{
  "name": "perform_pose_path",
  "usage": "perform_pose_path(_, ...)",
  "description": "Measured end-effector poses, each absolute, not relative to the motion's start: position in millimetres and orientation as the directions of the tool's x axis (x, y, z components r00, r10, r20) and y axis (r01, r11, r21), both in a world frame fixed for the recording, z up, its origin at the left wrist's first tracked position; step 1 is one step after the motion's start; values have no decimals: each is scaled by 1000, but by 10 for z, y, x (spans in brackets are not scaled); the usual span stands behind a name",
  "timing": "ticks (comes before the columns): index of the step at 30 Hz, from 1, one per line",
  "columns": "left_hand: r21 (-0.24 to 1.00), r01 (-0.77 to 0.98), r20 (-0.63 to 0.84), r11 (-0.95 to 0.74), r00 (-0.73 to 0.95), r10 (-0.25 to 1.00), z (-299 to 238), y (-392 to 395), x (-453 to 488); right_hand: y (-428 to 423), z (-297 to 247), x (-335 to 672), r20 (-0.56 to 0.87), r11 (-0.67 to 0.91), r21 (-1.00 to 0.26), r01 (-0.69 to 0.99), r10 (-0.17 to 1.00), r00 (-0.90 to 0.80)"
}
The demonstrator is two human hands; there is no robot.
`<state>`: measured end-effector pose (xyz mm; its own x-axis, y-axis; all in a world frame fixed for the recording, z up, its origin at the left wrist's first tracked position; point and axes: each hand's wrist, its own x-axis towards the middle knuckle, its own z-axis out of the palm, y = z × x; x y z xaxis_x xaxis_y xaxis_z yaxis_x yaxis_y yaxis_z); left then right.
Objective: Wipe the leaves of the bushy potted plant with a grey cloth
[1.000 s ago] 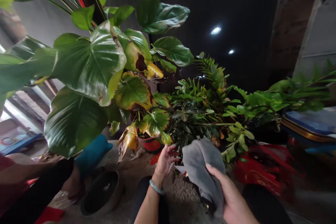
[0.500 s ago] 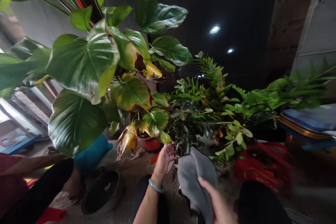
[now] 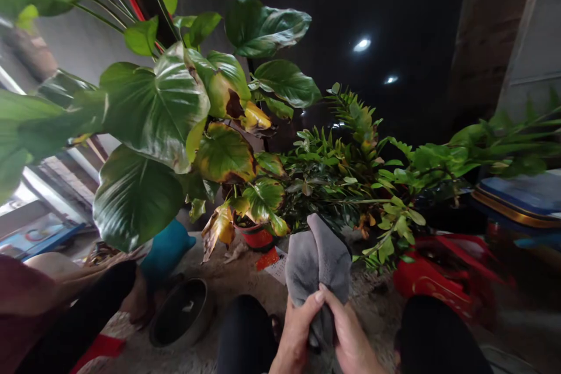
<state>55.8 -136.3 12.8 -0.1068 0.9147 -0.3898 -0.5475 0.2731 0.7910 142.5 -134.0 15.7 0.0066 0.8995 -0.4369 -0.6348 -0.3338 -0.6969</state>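
Glossy black panelling [image 3: 407,17] is backing leafy green plants [image 3: 153,102]. Between black-clad knees [image 3: 243,327], the left hand [image 3: 301,320] and right hand [image 3: 348,327] are gripping a folded, soft grey cloth [image 3: 304,260], thumbs [image 3: 314,301] meeting, probably pinning its folds; other fingers are mostly hiding.

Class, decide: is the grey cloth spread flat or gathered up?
Gathered: the left hand and right hand grip the grey cloth, and creases run up it.

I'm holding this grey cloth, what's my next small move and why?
Perhaps spread the grey cloth a little: your left hand and right hand grip its lower part close together, and a fold runs up its middle.
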Motion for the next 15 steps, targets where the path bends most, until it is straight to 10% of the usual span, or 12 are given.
perform_pose_path(6, 749, -574, -470, 330, -110, 876, 90, -1273, 476, -1382, 126, 1470, -387, -407, -747, -526, 909, -154)
perform_pose_path(15, 887, -416, -283, 201, -144, 948, 291, -1325, 289, -1068, 541, 1862, -274, -211, -916, -340, 950, 148)
